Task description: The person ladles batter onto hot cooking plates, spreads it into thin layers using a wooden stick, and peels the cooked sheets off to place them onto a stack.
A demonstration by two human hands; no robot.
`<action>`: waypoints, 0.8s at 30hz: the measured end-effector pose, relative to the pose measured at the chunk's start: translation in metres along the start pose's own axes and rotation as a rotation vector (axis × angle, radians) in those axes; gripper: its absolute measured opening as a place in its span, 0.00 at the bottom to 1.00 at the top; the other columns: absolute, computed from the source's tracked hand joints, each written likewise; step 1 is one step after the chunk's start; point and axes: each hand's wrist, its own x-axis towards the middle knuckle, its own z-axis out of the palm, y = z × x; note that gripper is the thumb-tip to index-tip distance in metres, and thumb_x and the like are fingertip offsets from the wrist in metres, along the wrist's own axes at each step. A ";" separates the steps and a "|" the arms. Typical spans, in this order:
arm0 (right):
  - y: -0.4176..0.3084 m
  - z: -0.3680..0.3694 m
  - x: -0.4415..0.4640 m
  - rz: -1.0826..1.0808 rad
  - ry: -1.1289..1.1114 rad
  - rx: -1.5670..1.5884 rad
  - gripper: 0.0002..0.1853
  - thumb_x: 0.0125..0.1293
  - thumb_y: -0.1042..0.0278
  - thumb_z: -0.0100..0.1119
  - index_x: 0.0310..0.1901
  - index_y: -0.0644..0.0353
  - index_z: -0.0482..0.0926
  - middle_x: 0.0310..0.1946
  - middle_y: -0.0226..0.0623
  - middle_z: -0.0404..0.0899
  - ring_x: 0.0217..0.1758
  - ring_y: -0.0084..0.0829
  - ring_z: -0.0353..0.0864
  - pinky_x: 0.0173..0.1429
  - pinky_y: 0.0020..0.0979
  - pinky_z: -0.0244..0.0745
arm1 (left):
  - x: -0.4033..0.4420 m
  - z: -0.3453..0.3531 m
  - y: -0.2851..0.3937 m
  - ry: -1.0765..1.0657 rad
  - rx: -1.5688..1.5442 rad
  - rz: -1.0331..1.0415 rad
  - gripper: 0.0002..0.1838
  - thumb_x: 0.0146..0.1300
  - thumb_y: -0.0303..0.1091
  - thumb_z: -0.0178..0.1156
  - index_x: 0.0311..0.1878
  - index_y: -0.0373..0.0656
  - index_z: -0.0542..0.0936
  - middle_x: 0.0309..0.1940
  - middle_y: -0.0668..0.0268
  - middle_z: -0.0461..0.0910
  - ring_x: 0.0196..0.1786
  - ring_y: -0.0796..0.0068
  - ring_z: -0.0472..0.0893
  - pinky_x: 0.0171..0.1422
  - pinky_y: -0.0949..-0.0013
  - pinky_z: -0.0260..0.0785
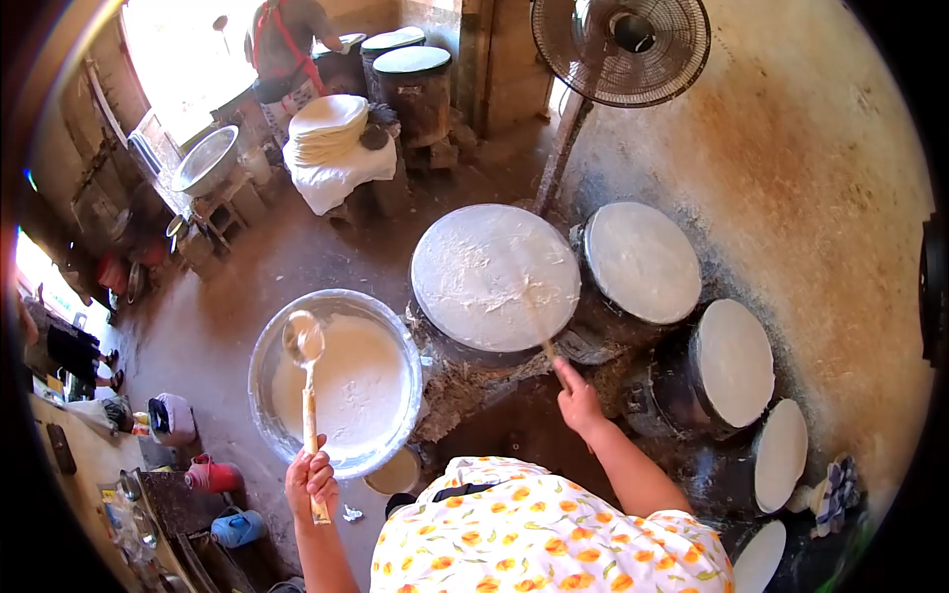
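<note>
My left hand (pixel 310 481) is closed around the wooden handle of a ladle (pixel 308 381), whose batter-coated bowl hangs over a wide metal basin (pixel 259 395). Pale, creamy batter (pixel 361 381) fills much of that basin. My right hand (pixel 577 403) grips a thin wooden stick (pixel 544 331), which reaches over a large round griddle (pixel 450 237). White batter covers the griddle, rough and streaky in places. The far end of the stick is blurred, so its shape is unclear.
Several round white-topped griddles (pixel 643 262) curve along the right wall. A pedestal fan (pixel 623 49) stands behind them. Ahead, stacked flatbreads (pixel 326 128) sit on a cloth-covered stand, near a person (pixel 287 44) at other drums. A blue jug (pixel 237 529) is at lower left.
</note>
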 end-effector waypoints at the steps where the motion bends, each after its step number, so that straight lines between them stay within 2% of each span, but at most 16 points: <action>1: 0.005 0.001 0.005 0.099 0.093 0.022 0.32 0.59 0.77 0.46 0.67 0.43 0.63 0.43 0.56 0.78 0.44 0.54 0.79 0.43 0.43 0.75 | 0.002 -0.021 0.005 0.057 -0.036 -0.004 0.21 0.70 0.30 0.41 0.60 0.25 0.59 0.27 0.64 0.67 0.18 0.81 0.69 0.17 0.74 0.67; 2: 0.006 0.006 0.003 0.091 0.145 -0.014 0.33 0.58 0.78 0.45 0.67 0.41 0.62 0.41 0.57 0.79 0.42 0.54 0.79 0.42 0.43 0.75 | 0.005 -0.041 0.008 0.112 -0.071 -0.007 0.20 0.70 0.31 0.41 0.59 0.25 0.60 0.27 0.65 0.66 0.18 0.81 0.68 0.16 0.75 0.66; 4: 0.003 0.022 -0.016 0.083 -0.052 -0.200 0.35 0.59 0.77 0.46 0.68 0.35 0.60 0.36 0.60 0.78 0.38 0.56 0.79 0.43 0.47 0.75 | 0.010 -0.081 0.008 0.204 -0.115 -0.009 0.18 0.70 0.31 0.41 0.55 0.25 0.62 0.26 0.67 0.66 0.18 0.82 0.66 0.16 0.76 0.62; 5: -0.024 0.017 -0.030 0.146 -0.228 -0.309 0.35 0.59 0.76 0.46 0.68 0.33 0.59 0.36 0.60 0.78 0.37 0.56 0.79 0.43 0.48 0.75 | 0.013 -0.099 0.007 0.233 -0.145 -0.019 0.17 0.69 0.31 0.42 0.54 0.25 0.63 0.25 0.68 0.65 0.18 0.82 0.66 0.17 0.76 0.62; 6: -0.005 0.029 -0.041 0.023 -0.295 -0.255 0.35 0.59 0.75 0.47 0.68 0.32 0.58 0.35 0.61 0.77 0.38 0.58 0.78 0.46 0.49 0.74 | 0.015 -0.110 0.005 0.261 -0.191 -0.042 0.16 0.69 0.30 0.43 0.52 0.25 0.63 0.25 0.68 0.65 0.19 0.82 0.66 0.17 0.76 0.61; 7: -0.011 0.031 -0.047 0.010 -0.286 -0.167 0.35 0.60 0.76 0.46 0.68 0.29 0.59 0.33 0.55 0.80 0.37 0.54 0.81 0.44 0.46 0.76 | 0.017 -0.118 0.002 0.295 -0.215 -0.045 0.16 0.68 0.30 0.43 0.51 0.24 0.63 0.24 0.68 0.65 0.19 0.82 0.66 0.17 0.76 0.61; 9: 0.002 0.040 -0.039 -0.376 -0.087 0.132 0.32 0.61 0.77 0.45 0.67 0.39 0.63 0.37 0.48 0.82 0.43 0.44 0.82 0.48 0.40 0.76 | 0.020 -0.132 -0.003 0.352 -0.285 -0.050 0.16 0.68 0.30 0.43 0.50 0.24 0.62 0.24 0.68 0.65 0.18 0.82 0.65 0.17 0.76 0.60; 10: 0.004 0.036 -0.032 -0.250 -0.175 0.194 0.28 0.62 0.77 0.45 0.65 0.47 0.65 0.40 0.46 0.81 0.45 0.40 0.80 0.50 0.37 0.75 | 0.021 -0.140 -0.005 0.353 -0.289 -0.051 0.16 0.68 0.30 0.43 0.50 0.24 0.62 0.24 0.68 0.65 0.18 0.82 0.65 0.17 0.76 0.60; 13: -0.017 0.008 0.012 0.217 -0.264 0.458 0.34 0.60 0.80 0.43 0.68 0.40 0.62 0.24 0.31 0.68 0.24 0.26 0.66 0.27 0.28 0.62 | 0.023 -0.155 -0.007 0.331 -0.320 -0.084 0.15 0.67 0.29 0.42 0.49 0.24 0.62 0.24 0.68 0.65 0.18 0.82 0.65 0.17 0.77 0.60; 15: -0.030 -0.003 0.044 0.318 -0.255 0.573 0.38 0.58 0.82 0.41 0.69 0.35 0.59 0.14 0.22 0.59 0.10 0.16 0.56 0.12 0.22 0.54 | 0.026 -0.156 -0.008 0.352 -0.301 -0.080 0.14 0.67 0.29 0.41 0.48 0.25 0.62 0.24 0.68 0.64 0.18 0.82 0.65 0.17 0.78 0.59; 16: -0.028 -0.006 0.056 0.299 -0.261 0.565 0.38 0.57 0.82 0.41 0.70 0.35 0.59 0.14 0.23 0.60 0.10 0.17 0.57 0.12 0.23 0.54 | 0.027 -0.157 -0.008 0.361 -0.281 -0.064 0.14 0.67 0.29 0.41 0.47 0.25 0.62 0.23 0.69 0.64 0.18 0.83 0.65 0.17 0.79 0.59; 17: -0.022 0.000 0.071 0.229 -0.200 0.458 0.39 0.56 0.82 0.42 0.70 0.36 0.59 0.16 0.26 0.64 0.12 0.19 0.59 0.13 0.26 0.59 | 0.028 -0.160 -0.008 0.356 -0.284 -0.065 0.14 0.67 0.29 0.41 0.47 0.25 0.62 0.23 0.69 0.64 0.18 0.83 0.65 0.17 0.79 0.59; 20: -0.009 0.020 0.096 -0.052 -0.017 0.109 0.37 0.56 0.80 0.44 0.69 0.38 0.61 0.19 0.37 0.73 0.16 0.31 0.71 0.22 0.34 0.70 | 0.029 -0.172 -0.005 0.343 -0.279 -0.062 0.13 0.67 0.29 0.41 0.46 0.25 0.62 0.23 0.69 0.64 0.18 0.83 0.65 0.17 0.79 0.59; 22: -0.020 0.033 0.096 -0.006 0.025 -0.488 0.35 0.55 0.79 0.46 0.67 0.39 0.64 0.30 0.53 0.80 0.30 0.47 0.80 0.37 0.39 0.75 | 0.027 -0.182 -0.004 0.329 -0.311 -0.069 0.13 0.67 0.29 0.41 0.46 0.25 0.63 0.23 0.69 0.64 0.18 0.83 0.65 0.17 0.79 0.59; 23: -0.023 0.034 0.093 -0.007 0.029 -0.487 0.35 0.55 0.79 0.46 0.67 0.39 0.64 0.30 0.53 0.80 0.30 0.47 0.80 0.37 0.39 0.75 | 0.027 -0.187 -0.002 0.325 -0.309 -0.070 0.13 0.67 0.29 0.41 0.46 0.25 0.63 0.23 0.69 0.64 0.18 0.83 0.65 0.17 0.79 0.59; 24: -0.032 0.033 0.085 -0.129 -0.055 -0.382 0.34 0.56 0.78 0.47 0.66 0.40 0.65 0.36 0.55 0.79 0.37 0.51 0.79 0.42 0.41 0.75 | 0.027 -0.191 0.000 0.345 -0.297 -0.062 0.13 0.67 0.30 0.41 0.46 0.25 0.63 0.23 0.69 0.65 0.18 0.83 0.65 0.17 0.79 0.59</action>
